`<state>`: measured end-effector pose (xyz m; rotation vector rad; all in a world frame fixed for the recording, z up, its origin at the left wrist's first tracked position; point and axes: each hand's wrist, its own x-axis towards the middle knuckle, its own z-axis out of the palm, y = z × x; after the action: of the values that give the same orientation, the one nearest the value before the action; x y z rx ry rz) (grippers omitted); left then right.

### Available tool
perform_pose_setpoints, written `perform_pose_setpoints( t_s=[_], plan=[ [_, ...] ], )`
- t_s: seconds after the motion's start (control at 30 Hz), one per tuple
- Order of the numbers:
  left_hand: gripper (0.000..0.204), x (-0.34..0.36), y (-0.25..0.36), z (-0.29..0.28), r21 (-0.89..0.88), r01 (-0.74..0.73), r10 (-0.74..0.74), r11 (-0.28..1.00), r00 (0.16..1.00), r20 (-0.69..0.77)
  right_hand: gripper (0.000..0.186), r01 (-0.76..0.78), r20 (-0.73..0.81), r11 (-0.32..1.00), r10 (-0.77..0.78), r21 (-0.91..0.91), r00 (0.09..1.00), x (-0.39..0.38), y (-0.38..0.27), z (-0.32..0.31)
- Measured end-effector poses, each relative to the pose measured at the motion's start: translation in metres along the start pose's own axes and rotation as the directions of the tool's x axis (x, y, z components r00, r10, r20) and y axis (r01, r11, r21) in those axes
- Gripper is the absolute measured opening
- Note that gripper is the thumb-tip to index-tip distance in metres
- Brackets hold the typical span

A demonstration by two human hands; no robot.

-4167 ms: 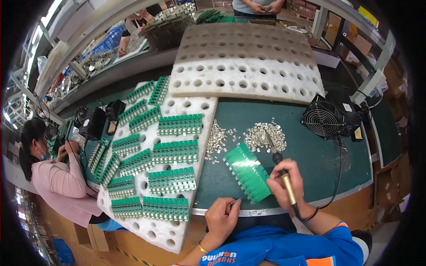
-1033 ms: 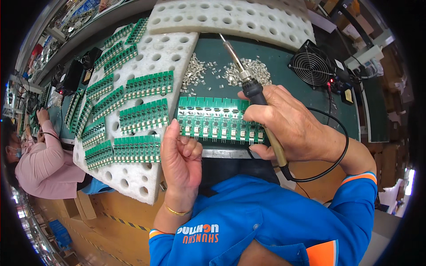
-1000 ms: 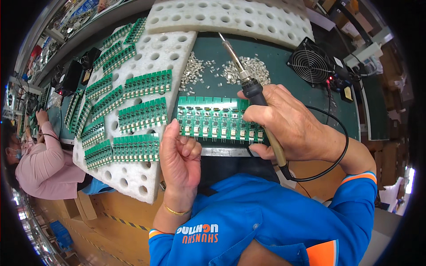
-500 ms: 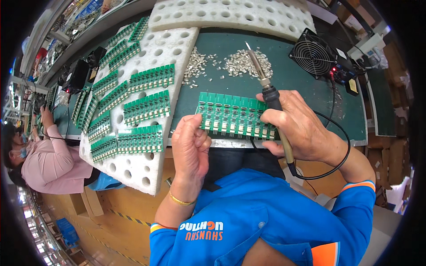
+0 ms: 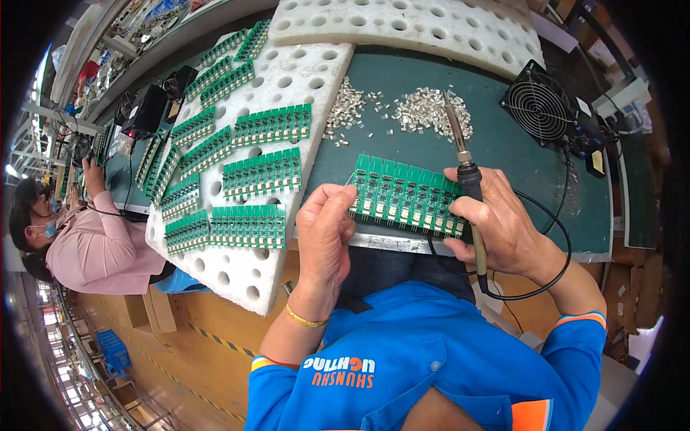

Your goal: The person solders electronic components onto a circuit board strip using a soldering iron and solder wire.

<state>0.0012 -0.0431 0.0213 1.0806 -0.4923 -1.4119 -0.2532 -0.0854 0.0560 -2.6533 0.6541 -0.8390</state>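
A green circuit board panel (image 5: 404,195) with rows of small parts and white connectors is held tilted over the bench's front edge. My left hand (image 5: 327,226) is closed, thumb and forefinger pinching at the panel's left edge. A thin silvery strand shows by those fingertips; I cannot make out whether it is solder wire. My right hand (image 5: 503,223) grips the panel's right end and also holds a soldering iron (image 5: 468,176), its tip pointing away over the bench. The iron's black cord loops around my right wrist.
Several similar panels (image 5: 262,172) lie on a holed white foam board (image 5: 237,276) at left. Small metallic connectors (image 5: 431,111) lie in heaps on the green bench (image 5: 359,154). A black fan (image 5: 537,108) stands at right, another foam slab (image 5: 410,25) behind. A person in pink (image 5: 108,244) works at far left.
The view has shifted, so the bench and foam appear farther right. Both hands keep their hold on the panel, and the iron stays in my right hand. The thin strand now shows by my left fingertips.
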Motion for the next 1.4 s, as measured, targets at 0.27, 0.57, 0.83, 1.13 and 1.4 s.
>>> perform_pose_setpoints(
  t_s=[0.27, 0.57, 0.83, 1.13, 1.4],
  plan=[
    [0.013, -0.001, 0.011, 0.006, 0.132, -0.106, 0.117, 0.986, 0.990, -0.076, 0.069, 0.009, -0.019, 1.000, -0.008, 0.016, 1.000, 0.000, 0.004, 0.006],
    [0.015, 0.001, 0.018, 0.010, 0.307, -0.353, 0.396, 0.884, 0.914, -0.088, 0.061, -0.007, -0.110, 0.999, 0.001, -0.051, 0.994, -0.010, 0.009, -0.009],
    [0.012, -0.001, 0.010, 0.009, 0.552, -0.576, 0.671, 0.602, 0.740, 0.042, 0.056, -0.039, -0.125, 0.998, 0.032, -0.058, 0.992, -0.022, 0.011, -0.008],
    [0.013, -0.005, 0.015, 0.016, 0.728, -0.685, 0.766, 0.040, 0.489, 0.418, 0.055, -0.081, -0.186, 0.989, 0.057, -0.126, 0.981, -0.030, 0.011, -0.021],
    [0.024, -0.013, 0.006, 0.007, 0.512, -0.808, 0.579, -0.291, 0.277, 0.767, 0.056, -0.086, -0.196, 0.993, 0.067, -0.087, 0.978, -0.035, 0.008, -0.012]
  ],
)
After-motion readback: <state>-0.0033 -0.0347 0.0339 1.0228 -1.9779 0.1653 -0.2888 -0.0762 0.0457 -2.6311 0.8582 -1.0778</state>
